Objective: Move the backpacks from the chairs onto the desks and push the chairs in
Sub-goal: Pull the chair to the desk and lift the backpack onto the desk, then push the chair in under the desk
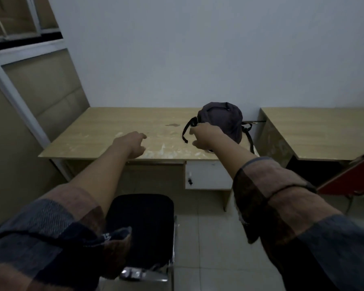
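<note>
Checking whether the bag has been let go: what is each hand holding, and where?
The right hand is at the grey backpack on the desk, by its front and strap; the grip itself is hidden. The left hand holds nothing.

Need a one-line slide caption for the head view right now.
Right hand on grey backpack atop desk; left hand open; black chair not pushed in.

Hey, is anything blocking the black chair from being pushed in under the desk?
Nothing visible. The black padded chair stands on bare tile facing the open knee space of the light wooden desk, left of the white drawer unit. The dark grey backpack sits on the desktop.
</note>
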